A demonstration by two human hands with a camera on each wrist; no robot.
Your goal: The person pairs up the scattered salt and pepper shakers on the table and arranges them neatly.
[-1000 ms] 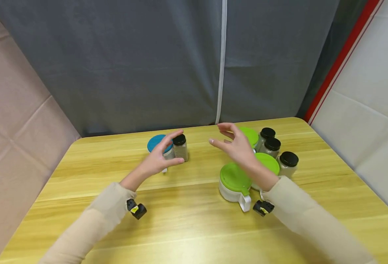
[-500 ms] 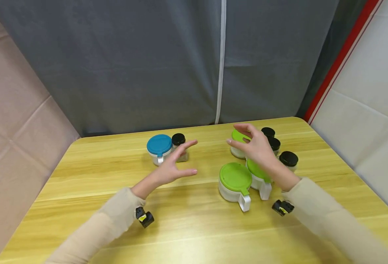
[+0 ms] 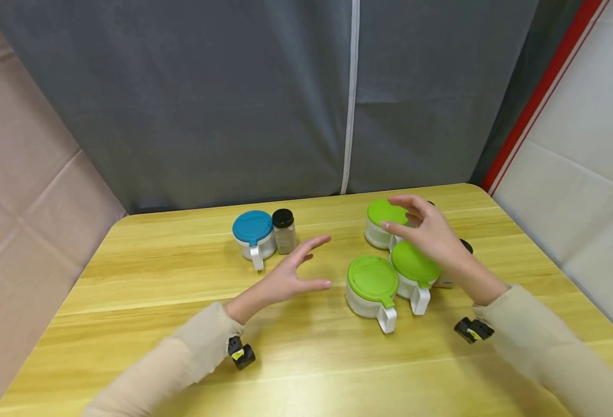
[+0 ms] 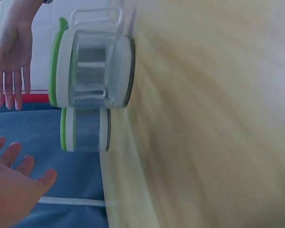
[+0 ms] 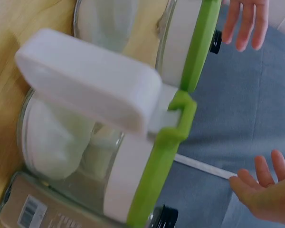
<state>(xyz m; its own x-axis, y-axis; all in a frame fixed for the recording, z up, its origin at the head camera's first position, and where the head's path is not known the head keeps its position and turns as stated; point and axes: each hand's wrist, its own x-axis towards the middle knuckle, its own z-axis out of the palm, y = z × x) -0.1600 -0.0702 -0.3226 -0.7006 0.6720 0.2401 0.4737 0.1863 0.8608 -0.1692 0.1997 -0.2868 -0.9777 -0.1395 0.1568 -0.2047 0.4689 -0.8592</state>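
Green jars [image 3: 371, 285] stand upright on the right of the table [image 3: 285, 365], lids on, handles [image 3: 387, 319] turned roughly toward the person, probably for an easy grab. Front and middle ones side by side, third farther back. Blue jar [image 3: 254, 230] well apart on the left, left bottle [image 3: 284, 236] just beside it. Right bottles [image 3: 444, 282] sit beyond the green jars, mostly hidden by the right hand [image 3: 433, 234]. Blue left, green right: reads as grouping by colour, a guess.

Left hand [image 3: 282, 280] hangs above the table, left of the front green jar, thumb and fingers spread apart, gap facing right, holding nothing. Right hand hovers over the middle and back green jars, fingers slightly bent, apart from the thumb, gap facing left; nothing held, no lid contact visible.
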